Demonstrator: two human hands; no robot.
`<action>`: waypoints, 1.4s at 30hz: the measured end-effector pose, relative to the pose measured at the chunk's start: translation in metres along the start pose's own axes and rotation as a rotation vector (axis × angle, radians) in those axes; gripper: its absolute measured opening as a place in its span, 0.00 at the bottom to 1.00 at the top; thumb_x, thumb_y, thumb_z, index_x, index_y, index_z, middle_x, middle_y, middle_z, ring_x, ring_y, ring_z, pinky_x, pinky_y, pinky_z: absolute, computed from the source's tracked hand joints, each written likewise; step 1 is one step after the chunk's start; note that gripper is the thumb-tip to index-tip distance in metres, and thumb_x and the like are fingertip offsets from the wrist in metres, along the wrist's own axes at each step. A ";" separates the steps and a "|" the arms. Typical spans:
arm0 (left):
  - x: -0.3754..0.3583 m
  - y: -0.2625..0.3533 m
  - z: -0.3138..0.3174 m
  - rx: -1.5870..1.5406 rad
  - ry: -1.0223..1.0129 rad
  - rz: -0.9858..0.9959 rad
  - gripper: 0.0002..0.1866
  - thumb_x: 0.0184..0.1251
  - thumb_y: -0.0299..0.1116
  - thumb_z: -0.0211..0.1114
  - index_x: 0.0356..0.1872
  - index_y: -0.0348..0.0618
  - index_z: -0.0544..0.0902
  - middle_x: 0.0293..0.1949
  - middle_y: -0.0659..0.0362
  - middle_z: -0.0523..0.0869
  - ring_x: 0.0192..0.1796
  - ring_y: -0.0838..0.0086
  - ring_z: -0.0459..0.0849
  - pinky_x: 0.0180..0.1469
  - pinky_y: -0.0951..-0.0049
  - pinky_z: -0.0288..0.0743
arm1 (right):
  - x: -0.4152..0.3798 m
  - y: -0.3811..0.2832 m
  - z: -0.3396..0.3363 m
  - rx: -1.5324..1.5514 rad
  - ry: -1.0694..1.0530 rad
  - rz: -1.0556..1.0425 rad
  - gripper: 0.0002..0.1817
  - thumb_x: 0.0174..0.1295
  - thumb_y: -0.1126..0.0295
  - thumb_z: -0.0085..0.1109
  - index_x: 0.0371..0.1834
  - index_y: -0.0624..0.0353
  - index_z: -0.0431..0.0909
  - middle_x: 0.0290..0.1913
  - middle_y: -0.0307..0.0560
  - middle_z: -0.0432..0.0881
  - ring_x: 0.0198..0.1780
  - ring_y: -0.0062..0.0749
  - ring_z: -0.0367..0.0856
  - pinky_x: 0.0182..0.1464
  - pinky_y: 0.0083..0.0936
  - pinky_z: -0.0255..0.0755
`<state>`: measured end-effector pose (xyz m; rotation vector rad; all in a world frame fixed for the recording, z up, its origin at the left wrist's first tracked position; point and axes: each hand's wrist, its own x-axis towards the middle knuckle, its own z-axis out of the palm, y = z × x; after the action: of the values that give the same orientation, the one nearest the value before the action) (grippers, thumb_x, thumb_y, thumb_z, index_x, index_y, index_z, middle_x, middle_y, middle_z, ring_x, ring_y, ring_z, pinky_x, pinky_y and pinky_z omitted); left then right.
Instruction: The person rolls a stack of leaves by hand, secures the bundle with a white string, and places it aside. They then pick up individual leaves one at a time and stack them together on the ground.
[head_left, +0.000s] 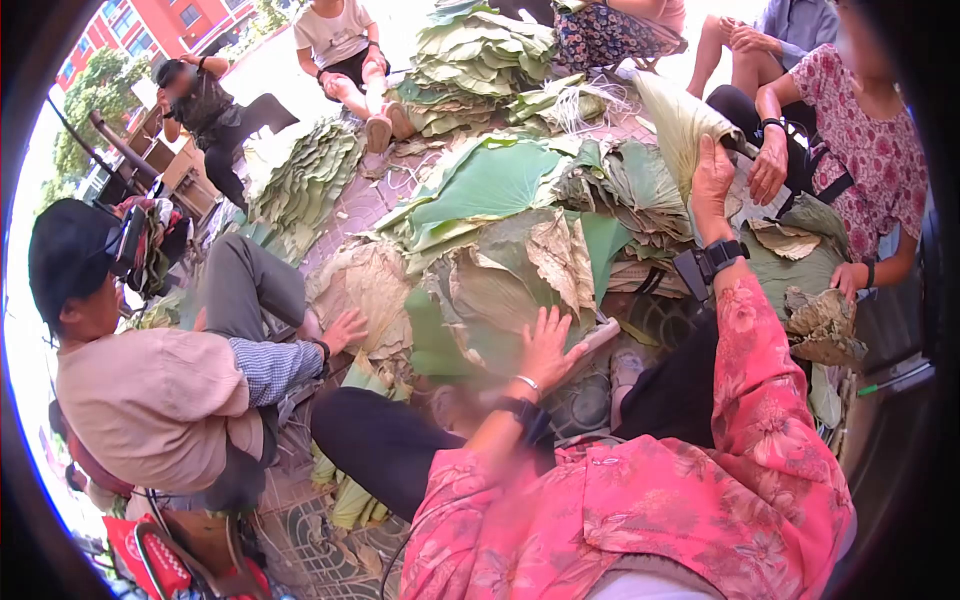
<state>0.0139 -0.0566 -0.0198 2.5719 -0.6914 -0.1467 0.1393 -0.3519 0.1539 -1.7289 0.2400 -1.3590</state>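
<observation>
My left hand lies with fingers spread on a large, wrinkled lotus leaf with dry brown edges, in front of my knees. My right hand is raised at the right, its fingers closed at the edge of a pale yellow-green folded lotus leaf. That leaf stands up from the heap, close to a co-worker's hand. Greener lotus leaves lie behind the leaf under my left hand. More crumpled leaves are heaped between my two hands.
Stacked leaves rise at the back, with another stack at the left. White strings lie near the back. A person in a black cap sits close on my left, a hand on the leaves. Several other people sit around the heap.
</observation>
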 end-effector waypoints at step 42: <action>-0.017 -0.125 -0.026 -1.296 0.431 -0.611 0.17 0.45 0.18 0.58 0.41 0.35 0.76 0.35 0.59 0.80 0.35 0.73 0.79 0.38 0.73 0.74 | -0.244 -0.026 0.029 -0.210 -0.982 0.195 0.28 0.50 0.66 0.59 0.55 0.62 0.65 0.51 0.56 0.73 0.53 0.50 0.70 0.56 0.36 0.64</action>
<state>0.0614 0.0581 -0.0557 1.3698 0.3338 -0.1511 0.0623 -0.1684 0.0069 -2.2664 -0.0140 -0.2485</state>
